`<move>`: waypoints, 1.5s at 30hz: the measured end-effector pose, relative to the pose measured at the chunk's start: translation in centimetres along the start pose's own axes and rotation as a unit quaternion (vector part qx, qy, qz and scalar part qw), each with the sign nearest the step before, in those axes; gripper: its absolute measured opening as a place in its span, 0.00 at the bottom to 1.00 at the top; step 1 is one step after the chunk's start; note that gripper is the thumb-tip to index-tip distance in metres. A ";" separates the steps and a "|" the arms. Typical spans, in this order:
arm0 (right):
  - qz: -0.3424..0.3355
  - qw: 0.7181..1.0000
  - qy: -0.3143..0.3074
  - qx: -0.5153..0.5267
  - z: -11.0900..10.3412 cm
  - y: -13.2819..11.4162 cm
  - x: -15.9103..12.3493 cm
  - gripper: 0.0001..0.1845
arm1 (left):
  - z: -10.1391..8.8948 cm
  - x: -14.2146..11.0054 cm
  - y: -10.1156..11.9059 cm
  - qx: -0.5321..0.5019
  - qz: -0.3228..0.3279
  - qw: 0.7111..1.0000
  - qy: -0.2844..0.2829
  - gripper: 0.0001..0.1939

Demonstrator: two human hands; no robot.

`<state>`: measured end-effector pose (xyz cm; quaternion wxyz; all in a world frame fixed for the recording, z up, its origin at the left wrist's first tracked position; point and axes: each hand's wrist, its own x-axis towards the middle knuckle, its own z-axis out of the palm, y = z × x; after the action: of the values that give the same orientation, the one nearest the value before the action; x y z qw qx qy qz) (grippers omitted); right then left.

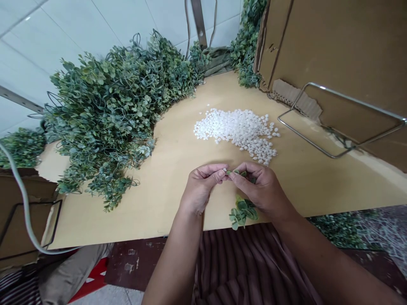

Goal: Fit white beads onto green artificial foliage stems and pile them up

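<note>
Close together over the front of the table, my two hands work at the tip of an artificial green sprig (243, 210). My left hand (205, 182) pinches a small white piece (224, 170) between thumb and forefinger. My right hand (260, 186) is closed on the sprig near its tip, and leaves hang below the fingers. Just beyond the hands lies a loose pile of small white plastic pieces (235, 127). The exact contact between the white piece and the sprig is partly covered by my fingertips.
A large heap of artificial foliage (117, 93) covers the table's left side. On the right, a cardboard box (337, 46) stands beside a bent metal wire frame (318, 140). A pale cable (23, 195) hangs at the left. The tan tabletop (168, 182) ends just before my lap.
</note>
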<state>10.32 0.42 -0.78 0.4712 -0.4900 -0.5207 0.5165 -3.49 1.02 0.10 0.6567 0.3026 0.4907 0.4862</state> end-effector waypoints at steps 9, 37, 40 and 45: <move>0.005 1.000 -0.001 -0.008 -0.1 -0.2 0.0 0.09 | -0.1 0.1 -0.1 0.015 0.001 1.000 -0.013 0.14; 0.027 0.999 0.006 0.037 0.0 0.6 0.1 0.12 | -0.4 -1.7 0.6 0.157 0.148 0.974 0.068 0.10; 0.025 0.999 0.036 0.003 0.0 0.6 0.1 0.12 | -0.9 -4.3 1.7 0.268 0.216 0.937 0.060 0.06; -0.027 0.994 0.087 -0.054 0.1 0.3 -0.4 0.10 | -1.0 -5.9 1.7 0.329 0.235 0.915 0.011 0.05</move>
<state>10.26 -0.01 -1.12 0.5016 -0.5432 -0.5181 0.4301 -5.24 -3.99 3.32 0.3812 0.6026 0.5450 0.4410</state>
